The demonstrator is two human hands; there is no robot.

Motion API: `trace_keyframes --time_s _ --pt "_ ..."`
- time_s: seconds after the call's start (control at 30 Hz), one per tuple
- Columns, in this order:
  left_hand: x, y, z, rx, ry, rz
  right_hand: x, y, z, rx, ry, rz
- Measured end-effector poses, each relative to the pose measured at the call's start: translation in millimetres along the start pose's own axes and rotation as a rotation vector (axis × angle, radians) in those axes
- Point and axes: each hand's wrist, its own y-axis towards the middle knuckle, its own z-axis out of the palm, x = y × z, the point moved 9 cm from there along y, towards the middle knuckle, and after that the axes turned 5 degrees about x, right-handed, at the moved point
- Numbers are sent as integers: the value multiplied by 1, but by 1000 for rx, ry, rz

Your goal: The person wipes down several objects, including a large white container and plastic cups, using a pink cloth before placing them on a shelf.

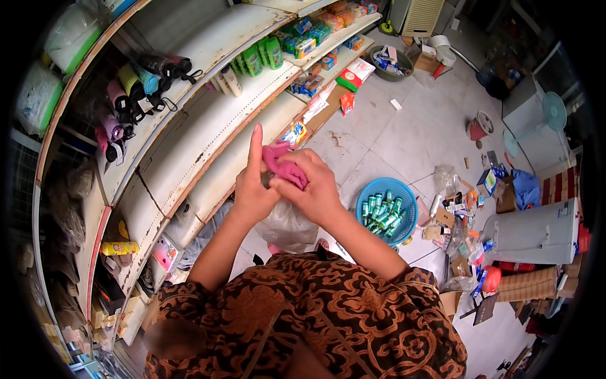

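Observation:
Both my hands are together in the middle of the head view, above the floor beside the shelves. My right hand is closed on a crumpled pink cloth. Right against it, my left hand has its index finger stretched up and the thumb pressed in towards the cloth. Its other fingers curl behind, and a small greyish thing between the hands is mostly covered. Under my hands sits a translucent plastic bag. To the right on the floor, a blue plastic basket holds several green bottles.
White shelves curve along the left, carrying drink bottles, green bottles and small boxed goods. Right of the basket lies a heap of mixed packages, by a grey bin. A dark tub stands farther off.

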Motion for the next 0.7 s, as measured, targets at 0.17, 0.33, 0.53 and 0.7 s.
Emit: trace_keyframes --time_s 0.17,0.33,0.53,0.7 --pt "9 -7 9 75 -40 -51 -44 -6 7 -23 367 466" --pt "14 -4 2 64 -294 -255 -65 -3 -4 -268 1083 461" --pt "8 -5 5 80 -75 -93 -29 0 4 -56 163 234" --pt "5 4 -3 55 -295 -209 -62 6 -12 -314 1252 584"
